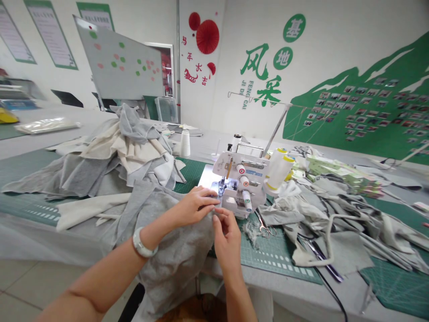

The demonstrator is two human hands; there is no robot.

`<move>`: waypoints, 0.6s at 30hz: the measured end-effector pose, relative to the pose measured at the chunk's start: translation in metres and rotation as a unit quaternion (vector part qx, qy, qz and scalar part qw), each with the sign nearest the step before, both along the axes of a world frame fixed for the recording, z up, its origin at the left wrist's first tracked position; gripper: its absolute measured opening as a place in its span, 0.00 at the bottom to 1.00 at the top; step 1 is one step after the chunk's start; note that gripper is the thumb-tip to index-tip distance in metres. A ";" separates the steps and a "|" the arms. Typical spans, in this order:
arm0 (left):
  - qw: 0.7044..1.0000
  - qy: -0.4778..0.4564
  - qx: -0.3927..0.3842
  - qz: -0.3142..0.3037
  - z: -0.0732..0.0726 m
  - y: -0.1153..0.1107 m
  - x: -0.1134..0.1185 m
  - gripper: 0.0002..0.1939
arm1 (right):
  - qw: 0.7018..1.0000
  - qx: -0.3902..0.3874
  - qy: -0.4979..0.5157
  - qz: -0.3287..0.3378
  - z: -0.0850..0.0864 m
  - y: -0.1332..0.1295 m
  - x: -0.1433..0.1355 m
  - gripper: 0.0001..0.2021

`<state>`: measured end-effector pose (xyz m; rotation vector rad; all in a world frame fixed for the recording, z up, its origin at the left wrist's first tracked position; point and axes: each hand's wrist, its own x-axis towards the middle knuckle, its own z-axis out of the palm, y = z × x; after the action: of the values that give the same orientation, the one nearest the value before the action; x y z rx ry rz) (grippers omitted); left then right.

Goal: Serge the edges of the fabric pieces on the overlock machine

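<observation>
A white overlock sewing machine (223,163) stands before me with its lamp lit over the needle area. Grey fabric (182,252) runs from the machine's front down over the table edge toward my lap. My left hand (192,206), a pale bangle on its wrist, lies on this fabric with fingers stretched toward the presser foot. Just below it, my right hand (228,235) pinches the fabric's edge between thumb and fingers. The exact contact at the needle is hidden by my left fingers.
Grey and cream fabric pieces (134,147) are heaped at left, near a white thread cone (185,143). Scissors (264,228), thread scraps (252,232) and dark tweezers (326,261) lie right of the machine. More fabric scraps (351,214) spread over the green cutting mat (284,259).
</observation>
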<state>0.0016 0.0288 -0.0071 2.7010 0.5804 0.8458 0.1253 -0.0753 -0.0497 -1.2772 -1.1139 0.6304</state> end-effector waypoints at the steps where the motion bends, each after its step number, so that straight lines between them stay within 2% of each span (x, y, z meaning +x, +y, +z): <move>1: 1.000 0.006 0.002 0.001 0.000 0.000 0.000 0.14 | 1.000 0.002 0.007 0.005 0.000 0.000 0.000 0.11; 18: 0.999 0.046 0.024 0.005 0.003 0.003 -0.002 0.15 | 0.999 -0.004 0.027 0.030 0.001 -0.001 0.002 0.11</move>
<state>-0.0003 0.0319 -0.0037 2.7938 0.5999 0.7508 0.1275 -0.0764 -0.0487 -1.2310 -1.1099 0.7105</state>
